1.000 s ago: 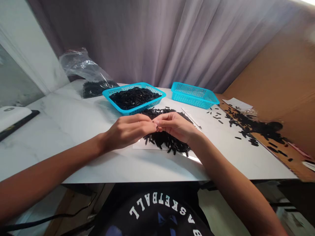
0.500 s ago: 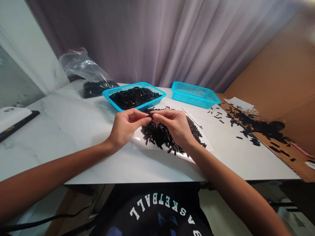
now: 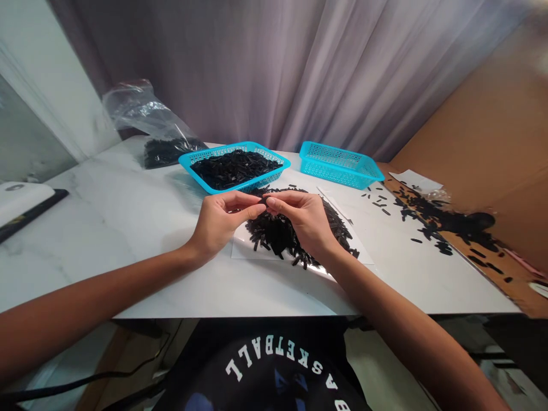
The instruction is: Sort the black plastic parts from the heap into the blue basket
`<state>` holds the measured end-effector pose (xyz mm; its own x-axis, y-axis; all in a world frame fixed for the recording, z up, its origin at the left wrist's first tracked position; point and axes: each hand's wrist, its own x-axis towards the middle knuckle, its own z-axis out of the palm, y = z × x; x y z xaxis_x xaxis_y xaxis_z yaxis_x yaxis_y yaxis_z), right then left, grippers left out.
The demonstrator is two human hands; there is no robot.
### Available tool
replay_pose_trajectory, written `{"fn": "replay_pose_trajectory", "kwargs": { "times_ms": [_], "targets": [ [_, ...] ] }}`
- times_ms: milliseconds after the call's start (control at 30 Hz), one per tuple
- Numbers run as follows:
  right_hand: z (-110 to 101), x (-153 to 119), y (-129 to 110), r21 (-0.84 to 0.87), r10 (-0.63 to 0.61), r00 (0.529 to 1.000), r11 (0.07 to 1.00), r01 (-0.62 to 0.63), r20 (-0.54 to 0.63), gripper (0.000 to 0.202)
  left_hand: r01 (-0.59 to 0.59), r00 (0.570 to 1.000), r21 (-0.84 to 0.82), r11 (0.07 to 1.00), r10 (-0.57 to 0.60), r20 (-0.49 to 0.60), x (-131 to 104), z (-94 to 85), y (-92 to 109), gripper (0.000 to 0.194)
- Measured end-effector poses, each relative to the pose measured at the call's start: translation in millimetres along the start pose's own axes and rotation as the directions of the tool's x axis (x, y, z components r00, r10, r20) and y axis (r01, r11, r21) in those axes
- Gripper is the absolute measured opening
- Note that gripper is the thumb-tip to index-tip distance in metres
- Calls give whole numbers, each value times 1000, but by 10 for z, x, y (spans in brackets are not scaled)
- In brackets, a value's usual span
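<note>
My left hand [image 3: 222, 220] and my right hand [image 3: 303, 220] meet fingertip to fingertip above a heap of small black strips [image 3: 278, 231]. Both are closed, pinching a small black piece [image 3: 265, 201] between thumbs and forefingers; its exact kind is too small to make out. The heap lies on a white sheet [image 3: 244, 249], partly hidden by my right hand. Just behind my hands stands a blue perforated basket [image 3: 201, 182] filled with more of the same black strips.
A second blue basket [image 3: 338, 165] stands at the back right. Loose black strips and a dark pile [image 3: 458, 220] spread over the right side. At the back left lies a clear plastic bag [image 3: 166, 128] with black contents. A white device [image 3: 25, 200] sits at the left edge.
My left fingertips have shifted very slightly right, closer to my right fingers. Both hands keep their pinch on the black piece; little else differs.
</note>
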<state>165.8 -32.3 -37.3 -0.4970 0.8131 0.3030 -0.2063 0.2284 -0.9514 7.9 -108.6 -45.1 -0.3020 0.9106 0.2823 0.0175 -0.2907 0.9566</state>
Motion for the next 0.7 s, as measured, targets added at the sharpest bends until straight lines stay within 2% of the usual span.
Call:
{"fn": "replay_pose_trajectory", "kwargs": {
  "times_ms": [200, 500, 700],
  "targets": [
    [32, -22, -30, -13, -9, 1000, 1000, 9, 6, 22, 43, 999, -56, 997, -43, 2, 4, -5, 33, 23],
    [4, -7, -56, 27, 51, 998, 998, -52, 37, 21, 127, 992, -77, 989, -126, 19, 24, -20, 62, 26],
    [5, -14, -94, 82, 145, 988, 985, -150, 61, 23, 93, 996, -71, 993, -92, 13, 13, -10, 57, 33]
  ]
}}
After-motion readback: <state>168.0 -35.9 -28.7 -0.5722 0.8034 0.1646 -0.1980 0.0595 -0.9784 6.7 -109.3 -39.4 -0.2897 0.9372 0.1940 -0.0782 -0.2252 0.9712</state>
